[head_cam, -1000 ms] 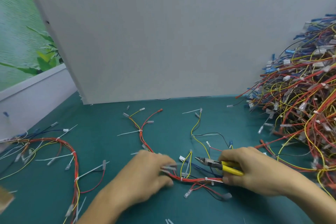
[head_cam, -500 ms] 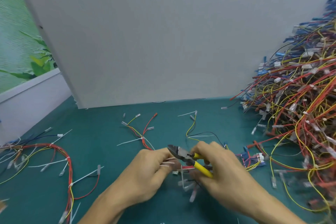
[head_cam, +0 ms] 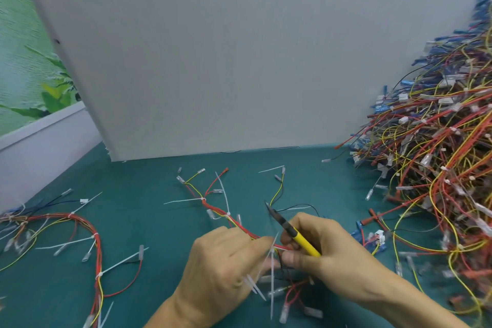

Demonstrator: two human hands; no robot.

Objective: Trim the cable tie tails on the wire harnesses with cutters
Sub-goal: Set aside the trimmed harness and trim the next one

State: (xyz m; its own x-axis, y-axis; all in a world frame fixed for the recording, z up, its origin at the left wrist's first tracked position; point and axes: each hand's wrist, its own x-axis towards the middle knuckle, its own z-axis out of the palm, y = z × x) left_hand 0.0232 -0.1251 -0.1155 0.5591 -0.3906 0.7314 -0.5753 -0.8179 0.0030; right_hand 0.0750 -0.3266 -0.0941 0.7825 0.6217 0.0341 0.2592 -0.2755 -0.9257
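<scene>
My left hand (head_cam: 223, 269) grips a red and yellow wire harness (head_cam: 213, 208) that trails up and left across the green mat. Long white cable tie tails (head_cam: 272, 279) stick out of the bundle between my two hands. My right hand (head_cam: 327, 255) holds yellow-handled cutters (head_cam: 292, 234); their dark jaws point up and left, raised above the harness and clear of the ties. Whether the jaws are apart is blurred. My right fingertips also touch the bundle just below the handles.
A big heap of red, yellow and blue harnesses (head_cam: 436, 168) fills the right side. Another red harness with long tie tails (head_cam: 95, 247) lies at the left. A grey upright board (head_cam: 213, 61) closes the back. The green mat (head_cam: 149, 221) carries scattered tie offcuts.
Both hands lifted the harness bundle off the mat and drew together. The cutters swung from pointing left near the mat to pointing up and left.
</scene>
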